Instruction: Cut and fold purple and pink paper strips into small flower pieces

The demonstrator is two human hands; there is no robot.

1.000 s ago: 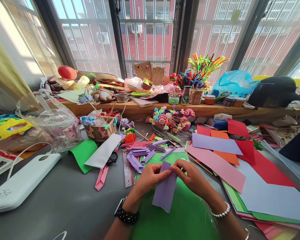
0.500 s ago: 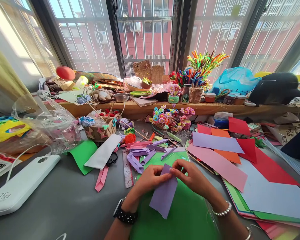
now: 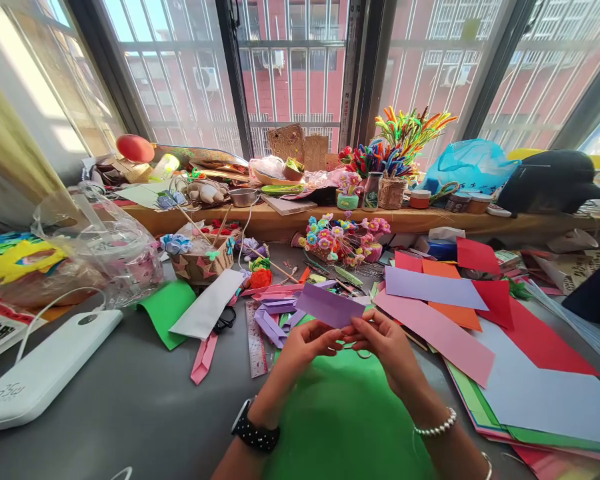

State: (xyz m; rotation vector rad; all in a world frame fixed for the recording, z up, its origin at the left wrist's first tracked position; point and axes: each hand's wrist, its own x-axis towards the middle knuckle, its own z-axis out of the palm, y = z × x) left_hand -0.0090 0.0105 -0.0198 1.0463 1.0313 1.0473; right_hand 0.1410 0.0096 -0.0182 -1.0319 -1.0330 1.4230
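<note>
A purple strip of paper (image 3: 330,305) is raised above the green mat (image 3: 350,413), lying nearly sideways. My right hand (image 3: 387,343) pinches its right end between thumb and fingers. At the lower edge of the strip, my left hand (image 3: 307,347) is closed, thumb against fingertips, holding the paper there. Just behind the strip lie folded purple paper pieces (image 3: 270,323), partly covered by it. To the left of my left hand are a ruler (image 3: 257,340), black-handled scissors (image 3: 225,319) and a folded pink strip (image 3: 204,357).
Coloured paper sheets (image 3: 545,393) are stacked at right, with a pink sheet (image 3: 440,337) on them. A white power bank (image 3: 50,373) lies left. Behind stand a cardboard basket (image 3: 200,263) and crocheted flowers (image 3: 330,237). A crowded wooden ledge (image 3: 280,220) runs below the windows.
The purple strip has been lifted and turned from pointing down toward me to lying sideways, farther back. My right hand has shifted to its right end; my left hand has moved to its lower edge.
</note>
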